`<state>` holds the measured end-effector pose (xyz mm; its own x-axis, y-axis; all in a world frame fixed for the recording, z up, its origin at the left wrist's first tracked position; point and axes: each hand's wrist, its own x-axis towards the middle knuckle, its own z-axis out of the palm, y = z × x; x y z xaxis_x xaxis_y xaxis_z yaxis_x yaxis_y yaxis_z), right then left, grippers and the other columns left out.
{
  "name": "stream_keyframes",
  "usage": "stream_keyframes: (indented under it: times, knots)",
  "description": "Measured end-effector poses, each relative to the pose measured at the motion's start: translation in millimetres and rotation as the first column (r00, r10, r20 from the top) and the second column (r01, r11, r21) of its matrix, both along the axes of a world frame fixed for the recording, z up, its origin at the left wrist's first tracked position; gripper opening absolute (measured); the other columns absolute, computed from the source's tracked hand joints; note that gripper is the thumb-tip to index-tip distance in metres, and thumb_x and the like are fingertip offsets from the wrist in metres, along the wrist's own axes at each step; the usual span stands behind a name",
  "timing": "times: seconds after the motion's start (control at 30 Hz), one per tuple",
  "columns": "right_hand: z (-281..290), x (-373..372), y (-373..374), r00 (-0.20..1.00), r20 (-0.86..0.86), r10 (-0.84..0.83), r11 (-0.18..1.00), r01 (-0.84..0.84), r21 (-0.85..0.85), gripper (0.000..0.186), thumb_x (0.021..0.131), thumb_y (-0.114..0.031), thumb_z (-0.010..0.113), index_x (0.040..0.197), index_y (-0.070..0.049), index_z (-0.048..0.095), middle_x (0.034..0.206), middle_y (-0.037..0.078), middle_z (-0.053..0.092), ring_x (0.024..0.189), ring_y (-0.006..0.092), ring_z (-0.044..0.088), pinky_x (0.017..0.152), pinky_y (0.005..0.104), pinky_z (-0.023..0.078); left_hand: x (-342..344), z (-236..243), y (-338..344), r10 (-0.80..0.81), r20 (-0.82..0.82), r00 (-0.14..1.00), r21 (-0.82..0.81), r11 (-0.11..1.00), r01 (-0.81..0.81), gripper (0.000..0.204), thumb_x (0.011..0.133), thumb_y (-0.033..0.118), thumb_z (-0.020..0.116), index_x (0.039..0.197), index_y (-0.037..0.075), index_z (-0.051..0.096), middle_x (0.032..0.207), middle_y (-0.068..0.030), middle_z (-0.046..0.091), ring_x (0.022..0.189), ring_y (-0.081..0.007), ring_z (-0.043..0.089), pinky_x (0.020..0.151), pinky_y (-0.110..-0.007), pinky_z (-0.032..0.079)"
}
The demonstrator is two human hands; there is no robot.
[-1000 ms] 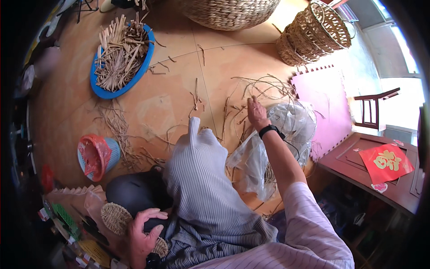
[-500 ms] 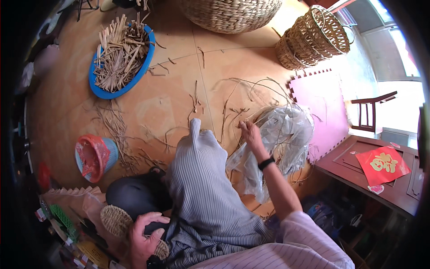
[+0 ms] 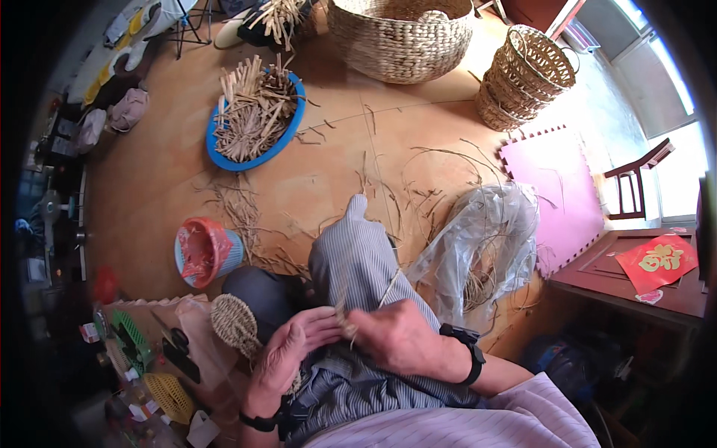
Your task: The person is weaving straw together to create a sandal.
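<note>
My left hand (image 3: 295, 345) is raised over my lap, its fingers stretched out and its palm turned toward my right hand. My right hand (image 3: 399, 337) is closed, pinching a thin straw strand (image 3: 342, 312) against the left fingertips; the exact grip is blurred. Below both hands lies a striped grey cloth (image 3: 351, 261) draped over my knee. Beside my left hand rests a woven straw sole-shaped piece (image 3: 234, 322). A second woven bit is partly hidden beneath the left wrist.
A blue basin (image 3: 300, 112) of dry straw stands ahead on the left, near a small basket lined with red plastic (image 3: 202, 254). Clear plastic sheeting (image 3: 478, 239) covers strands at right. Farther off are a large woven basket (image 3: 396, 48), stacked baskets (image 3: 515, 82) and a pink mat (image 3: 556, 194).
My right hand has come back from beside the plastic sheeting to my lap with a straw strand. My left hand has risen from the woven piece and straightened its fingers. The view has shifted.
</note>
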<state>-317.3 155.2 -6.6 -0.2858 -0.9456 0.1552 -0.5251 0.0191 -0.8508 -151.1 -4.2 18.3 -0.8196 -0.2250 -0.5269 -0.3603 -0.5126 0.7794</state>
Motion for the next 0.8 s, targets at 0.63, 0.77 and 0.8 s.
stream_keyframes:
  times: [0.63,0.77,0.8]
  knots:
    - [2.7,69.7,-2.6,0.834,0.548,0.055,0.983,-0.142,0.117,0.03,0.107,-0.025,0.055,0.09,0.0,0.057,0.067,0.014,0.058,0.058,0.0275,0.056,0.059,0.041,0.047,34.4,12.7,-0.9,0.347,-0.241,0.906,-0.148,0.91,-0.388,0.022,0.108,0.023,0.052,0.107,0.002,0.057,0.086,-0.0075,0.063,0.086,-0.0258,0.071,0.083,-0.04,0.058]
    - [10.1,63.5,-2.4,0.811,0.584,0.042,0.978,-0.154,0.144,0.026,0.106,-0.02,0.056,0.089,0.0,0.057,0.064,0.009,0.057,0.058,0.0176,0.056,0.057,0.0337,0.047,48.7,12.8,-10.1,0.448,-0.23,0.864,-0.175,0.854,-0.49,0.034,0.11,0.031,0.048,0.104,0.001,0.062,0.09,-0.0122,0.071,0.087,-0.0258,0.075,0.077,-0.035,0.061]
    - [8.9,64.5,-2.2,0.803,0.596,0.021,0.974,-0.15,0.168,0.025,0.106,-0.018,0.056,0.089,0.001,0.058,0.065,0.009,0.057,0.058,0.0168,0.056,0.057,0.0333,0.047,53.7,11.4,-11.5,0.458,-0.232,0.858,-0.185,0.845,-0.501,0.034,0.11,0.031,0.048,0.104,0.001,0.062,0.09,-0.0122,0.071,0.087,-0.0258,0.075,0.077,-0.035,0.061]
